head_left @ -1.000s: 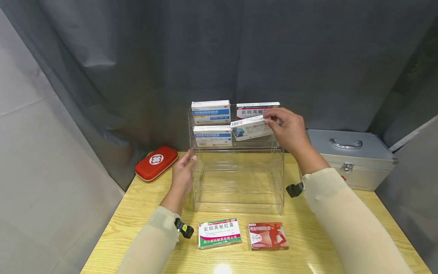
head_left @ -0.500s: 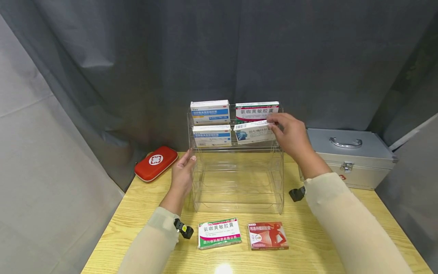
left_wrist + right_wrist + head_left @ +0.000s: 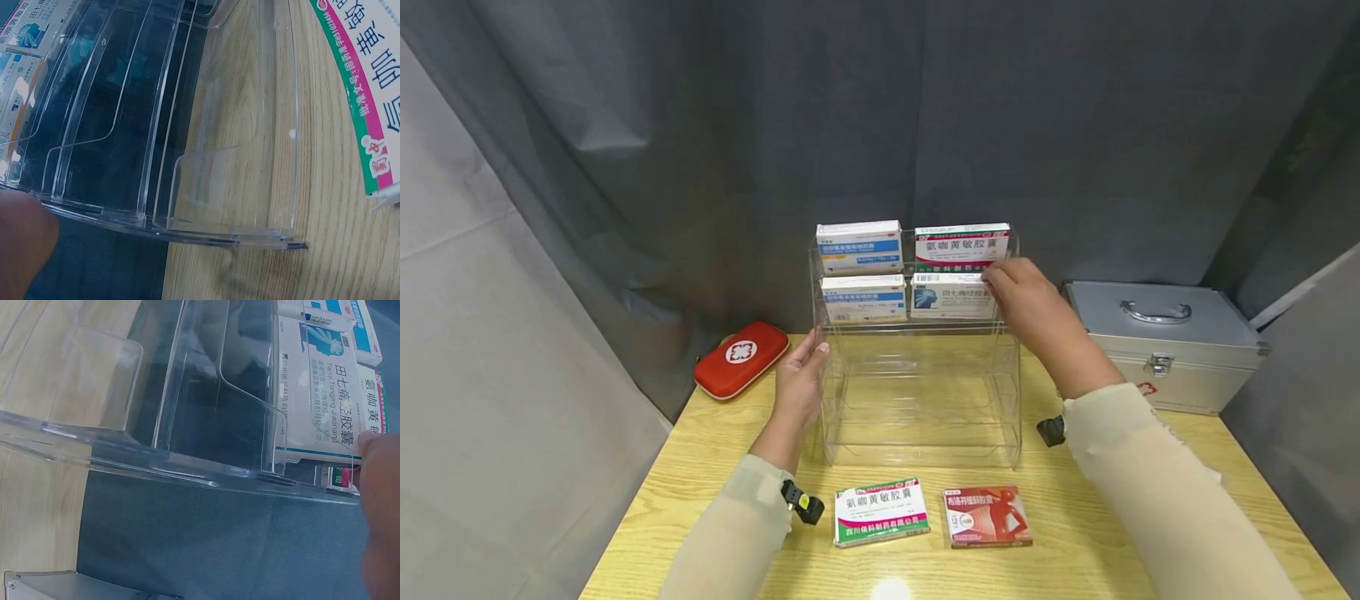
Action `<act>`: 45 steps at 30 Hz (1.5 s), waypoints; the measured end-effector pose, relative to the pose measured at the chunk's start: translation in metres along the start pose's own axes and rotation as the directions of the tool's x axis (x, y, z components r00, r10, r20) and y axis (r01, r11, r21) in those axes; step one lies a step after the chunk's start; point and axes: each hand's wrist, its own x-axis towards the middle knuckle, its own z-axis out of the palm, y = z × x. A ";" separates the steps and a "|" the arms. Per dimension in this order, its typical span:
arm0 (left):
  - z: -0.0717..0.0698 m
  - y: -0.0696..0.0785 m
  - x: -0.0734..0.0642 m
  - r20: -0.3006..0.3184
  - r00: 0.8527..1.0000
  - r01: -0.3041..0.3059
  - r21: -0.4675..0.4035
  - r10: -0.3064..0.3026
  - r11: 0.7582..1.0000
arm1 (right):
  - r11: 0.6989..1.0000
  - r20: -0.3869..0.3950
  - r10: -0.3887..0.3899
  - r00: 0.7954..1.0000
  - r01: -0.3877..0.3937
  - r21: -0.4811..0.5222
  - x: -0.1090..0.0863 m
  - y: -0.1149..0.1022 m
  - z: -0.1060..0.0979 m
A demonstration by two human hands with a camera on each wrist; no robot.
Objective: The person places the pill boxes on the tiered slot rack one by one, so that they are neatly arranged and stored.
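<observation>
A clear acrylic display rack [image 3: 917, 454] with stepped tiers stands on the table. My left hand [image 3: 799, 383] holds its left side panel; the thumb [image 3: 25, 234] shows at the panel's edge in the left wrist view. My right hand [image 3: 1033, 308] pinches the upper right corner of a white medicine box [image 3: 951, 302] with a blue head picture. This box sits upright in the second tier, behind the clear front lip [image 3: 278, 434] in the right wrist view. To its left is a blue-and-white medicine box [image 3: 865, 302]. Behind them, the top tier bears another blue-and-white box [image 3: 859, 248] and a white-and-red medicine box [image 3: 962, 243].
A green-and-white medicine box [image 3: 882, 512] and a red medicine box [image 3: 988, 517] lie flat before the rack. To the left is a red first-aid case [image 3: 741, 358]; at the right stands a silver metal case [image 3: 1165, 333]. A dark curtain [image 3: 880, 108] hangs behind.
My right hand has lowered the white medicine box from a tilted position above the second tier until it sits level in it. The left hand has stayed at the rack's side.
</observation>
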 end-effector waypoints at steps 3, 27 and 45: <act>-0.001 -0.001 0.001 0.006 1.000 0.004 0.012 -0.004 1.000 | 1.000 -0.022 -0.018 1.000 0.018 -0.010 -0.001 0.001 0.002; 0.002 -0.004 -0.001 0.010 1.000 0.000 0.017 0.000 1.000 | 0.826 0.169 0.304 0.938 -0.348 0.443 -0.124 -0.025 0.008; 0.000 0.001 0.000 -0.004 1.000 -0.011 0.002 0.011 1.000 | 0.778 0.573 0.132 0.809 -0.443 0.447 -0.246 -0.028 0.053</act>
